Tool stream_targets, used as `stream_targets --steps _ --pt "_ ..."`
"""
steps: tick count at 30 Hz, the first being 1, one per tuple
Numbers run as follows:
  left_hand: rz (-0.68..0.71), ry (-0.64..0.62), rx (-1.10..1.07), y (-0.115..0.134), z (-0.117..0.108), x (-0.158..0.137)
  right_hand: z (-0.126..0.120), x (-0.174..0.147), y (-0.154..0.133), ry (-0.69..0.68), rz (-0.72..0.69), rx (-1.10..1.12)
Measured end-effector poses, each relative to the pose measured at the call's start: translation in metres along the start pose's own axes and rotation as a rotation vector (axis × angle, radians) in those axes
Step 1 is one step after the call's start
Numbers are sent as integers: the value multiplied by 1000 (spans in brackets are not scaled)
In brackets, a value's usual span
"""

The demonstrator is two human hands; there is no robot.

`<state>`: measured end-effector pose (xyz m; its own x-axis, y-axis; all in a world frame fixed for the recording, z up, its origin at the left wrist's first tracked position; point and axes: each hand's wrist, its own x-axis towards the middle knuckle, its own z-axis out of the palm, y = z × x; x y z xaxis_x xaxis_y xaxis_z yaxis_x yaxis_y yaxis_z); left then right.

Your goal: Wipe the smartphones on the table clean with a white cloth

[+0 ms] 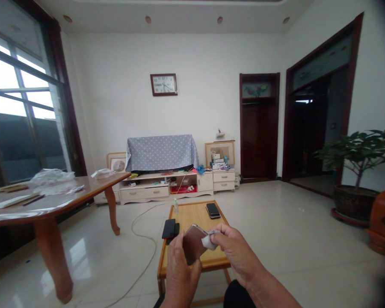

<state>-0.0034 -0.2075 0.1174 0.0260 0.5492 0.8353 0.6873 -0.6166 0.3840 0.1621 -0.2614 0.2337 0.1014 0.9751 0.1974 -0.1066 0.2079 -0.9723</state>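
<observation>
Over the worktop (192, 211), left fingers (179, 246) close round a phone (194, 244), right fingers (226, 230) pinch white tissue (208, 243); light pressure looks best.

"What does the person's left hand (181, 267) hold?"

"A phone (194, 246), tilted, above the low wooden table (192, 210)."

"And the right hand (237, 250)?"

"It pinches a crumpled white tissue (209, 241) against the phone's edge."

"What rests on the table?"

"Dark devices (169, 229) by the left edge, another dark device (213, 209) near the far right corner, and a small clear bottle (176, 206) at the far left."

"And beyond?"

"A pale cabinet (144, 193) stands along the wall, with a dotted cloth (160, 153) draped above it and a clock (164, 84) higher up."
</observation>
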Motion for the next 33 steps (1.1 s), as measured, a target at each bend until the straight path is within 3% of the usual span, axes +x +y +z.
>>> stream_targets --steps 5,11,18,24,30,33 --pt "61 -93 -39 8 8 -8 -1 9 2 -2 9 56" --pt "-1 4 -4 -1 5 -2 -6 4 6 5 -1 9" --pt "68 -104 -29 9 13 -10 -6 9 2 24 27 45" --pt "-7 -1 24 -3 10 -6 -11 2 10 33 18 22" --pt "83 -99 13 7 12 -12 -9 8 9 28 19 43" --pt "49 -62 2 8 11 -10 -10 6 9 5 9 37"
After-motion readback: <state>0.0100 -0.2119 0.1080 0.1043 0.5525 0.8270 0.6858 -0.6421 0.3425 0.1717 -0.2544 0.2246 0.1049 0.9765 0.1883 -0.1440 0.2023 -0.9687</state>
